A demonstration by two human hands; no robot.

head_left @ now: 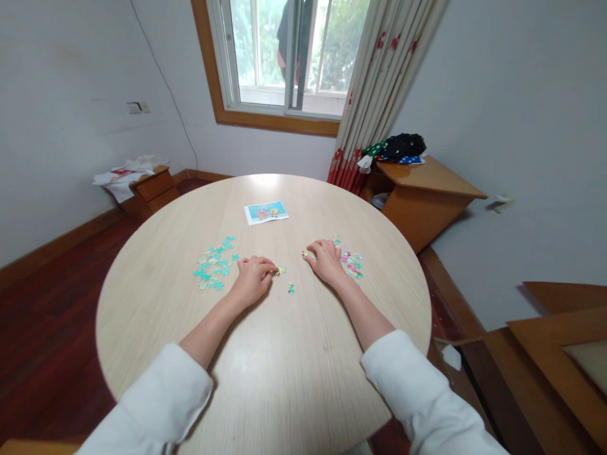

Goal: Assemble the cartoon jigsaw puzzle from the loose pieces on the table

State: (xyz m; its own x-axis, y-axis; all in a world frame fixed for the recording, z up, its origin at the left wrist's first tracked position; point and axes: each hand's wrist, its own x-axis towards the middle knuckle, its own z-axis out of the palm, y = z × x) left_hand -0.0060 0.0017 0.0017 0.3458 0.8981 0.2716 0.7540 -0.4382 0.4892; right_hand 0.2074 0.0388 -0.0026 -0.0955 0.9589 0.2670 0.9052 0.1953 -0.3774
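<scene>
My left hand (253, 279) rests on the table with its fingers curled and closed on a small joined group of jigsaw puzzle pieces (281, 270), yellow and multicoloured. Just right of and below it lies a single loose piece (291, 288). Farther right, my right hand (326, 260) holds a puzzle piece (305, 253) between thumb and fingertips, close to the tabletop. Beside that hand are pink and yellow puzzle pieces (351, 262), partly hidden behind it. A spread of turquoise pieces (215, 265) lies left of my left hand.
A picture card (266, 212) with cartoon figures lies farther back on the round wooden table (284, 354). Behind stands a window with a curtain (374, 82); part of a person (283, 41) shows there. A wooden cabinet (427, 183) with cloths on top stands at right.
</scene>
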